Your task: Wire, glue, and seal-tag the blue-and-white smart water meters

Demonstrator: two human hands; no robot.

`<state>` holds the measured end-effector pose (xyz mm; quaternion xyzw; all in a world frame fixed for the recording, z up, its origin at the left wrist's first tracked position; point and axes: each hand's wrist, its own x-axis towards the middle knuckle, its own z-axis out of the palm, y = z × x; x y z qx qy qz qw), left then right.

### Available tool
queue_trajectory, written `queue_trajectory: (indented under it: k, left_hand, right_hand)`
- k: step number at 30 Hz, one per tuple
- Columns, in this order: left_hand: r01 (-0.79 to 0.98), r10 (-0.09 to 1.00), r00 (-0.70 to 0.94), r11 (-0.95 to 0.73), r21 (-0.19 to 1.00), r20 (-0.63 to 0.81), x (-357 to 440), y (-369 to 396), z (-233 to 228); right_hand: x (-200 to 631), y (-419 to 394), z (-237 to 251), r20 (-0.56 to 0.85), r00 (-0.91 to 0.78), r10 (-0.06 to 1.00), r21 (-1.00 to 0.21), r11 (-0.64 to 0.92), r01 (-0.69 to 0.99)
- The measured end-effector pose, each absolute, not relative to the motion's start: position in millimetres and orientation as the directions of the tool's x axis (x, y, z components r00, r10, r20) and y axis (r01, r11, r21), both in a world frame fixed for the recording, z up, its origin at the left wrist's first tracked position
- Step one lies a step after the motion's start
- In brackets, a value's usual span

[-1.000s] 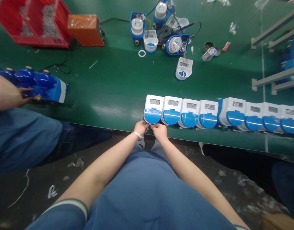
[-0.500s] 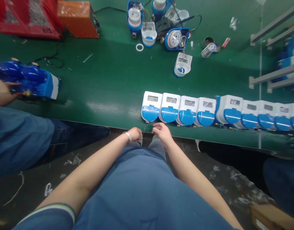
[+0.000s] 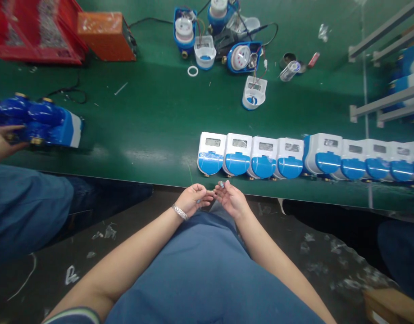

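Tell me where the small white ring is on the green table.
In the head view, the small white ring lies flat on the green table at its far side, just left of the white open cup-shaped cover.

A row of meters (image 3: pixel 308 157) runs along the near edge of the table (image 3: pixel 152 130), from the middle off to the right. Just before its left end, off the table, the left hand (image 3: pixel 192 200) and right hand (image 3: pixel 231 199) meet (fingertips close together). Behind the row lie opened meters (image 3: pixel 240 56). Far left, a co-worker's hand (image 3: pixel 0 139) rests on another meter group (image 3: pixel 38 121), with a crate (image 3: pixel 34 31) behind.
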<state>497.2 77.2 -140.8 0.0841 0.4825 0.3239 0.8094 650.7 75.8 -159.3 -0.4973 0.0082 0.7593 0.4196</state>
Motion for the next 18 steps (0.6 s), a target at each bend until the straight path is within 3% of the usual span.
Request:
queue_trajectory:
  k: [18]
  left_hand:
    - [-0.422,0.647,0.251,0.742,0.52,-0.72,497.7,78.6,-142.7]
  right_hand:
    - [648.9,75.3,-157.8,-0.778,-0.144,0.612,-0.39,-0.649,-0.653]
